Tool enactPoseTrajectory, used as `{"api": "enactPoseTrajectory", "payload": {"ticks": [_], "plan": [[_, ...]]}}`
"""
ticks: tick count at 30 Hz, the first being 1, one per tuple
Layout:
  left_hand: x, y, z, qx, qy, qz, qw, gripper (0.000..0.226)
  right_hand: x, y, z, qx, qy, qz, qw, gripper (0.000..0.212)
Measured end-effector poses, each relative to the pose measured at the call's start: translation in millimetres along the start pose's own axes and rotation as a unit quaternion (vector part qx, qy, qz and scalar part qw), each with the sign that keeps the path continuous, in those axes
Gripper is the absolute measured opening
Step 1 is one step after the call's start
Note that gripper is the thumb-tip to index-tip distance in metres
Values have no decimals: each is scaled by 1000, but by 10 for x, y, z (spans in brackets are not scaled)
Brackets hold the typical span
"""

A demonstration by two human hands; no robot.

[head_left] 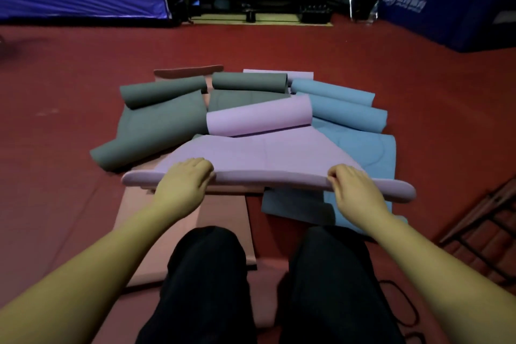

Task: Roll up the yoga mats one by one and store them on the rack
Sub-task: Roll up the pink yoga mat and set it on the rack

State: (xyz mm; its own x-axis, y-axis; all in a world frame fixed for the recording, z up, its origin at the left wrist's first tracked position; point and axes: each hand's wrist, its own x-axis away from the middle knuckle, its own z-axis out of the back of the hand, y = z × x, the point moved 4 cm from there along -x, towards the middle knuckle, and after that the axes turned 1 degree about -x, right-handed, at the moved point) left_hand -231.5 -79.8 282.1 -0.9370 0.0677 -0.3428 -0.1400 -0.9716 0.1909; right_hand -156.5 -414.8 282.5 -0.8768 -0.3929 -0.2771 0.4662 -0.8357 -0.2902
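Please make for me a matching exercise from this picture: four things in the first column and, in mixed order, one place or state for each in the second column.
Column one:
1. purple mat
2. pink mat
3. rack
4. grey mat

Column two:
A. on the floor at the far right edge, dark bars
B. lies flat under the other mats, beside the knees
C. near end held by the left hand and the right hand
D. at the left of the pile, far end rolled

Pairs: 1-C, 2-B, 3-A, 4-D
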Motion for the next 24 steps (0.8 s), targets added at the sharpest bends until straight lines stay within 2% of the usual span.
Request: {"api": "enactPoseTrajectory", "payload": {"ticks": [3, 5, 9, 11, 14, 16, 18, 21, 23, 24], "plan": [[277, 52, -198, 22, -100, 36, 994, 29, 257, 22, -303, 10, -100, -2, 995, 13], [358, 56, -271, 15, -130, 67, 989, 30, 343, 4, -442, -1, -148, -1, 989, 18], [366, 28, -147, 22, -125, 124, 984, 30, 270, -97, -321, -24, -134, -18, 990, 27], [421, -27, -165, 14, -167, 143, 975, 33, 245, -106, -318, -9, -176, -31, 984, 32], [572, -107, -417, 51, -291, 196, 935, 31, 274, -64, -530, -46, -285, -77, 954, 34], [624, -112, -578, 63, -334, 217, 915, 25, 279, -24, -679, -79, -329, -101, 935, 28], [574, -79, -636, 24, -301, 195, 933, 19, 233, 7, -741, -102, -344, -107, 927, 27], [515, 66, -619, -92, -192, 92, 973, 8, 190, 49, -801, -102, -371, -107, 917, 27], [551, 177, -613, -115, -129, 38, 984, 18, 173, 64, -844, -92, -390, -105, 910, 27], [588, 215, -573, -110, -81, 35, 990, 15, 156, 65, -859, -87, -398, -104, 907, 28]]}}
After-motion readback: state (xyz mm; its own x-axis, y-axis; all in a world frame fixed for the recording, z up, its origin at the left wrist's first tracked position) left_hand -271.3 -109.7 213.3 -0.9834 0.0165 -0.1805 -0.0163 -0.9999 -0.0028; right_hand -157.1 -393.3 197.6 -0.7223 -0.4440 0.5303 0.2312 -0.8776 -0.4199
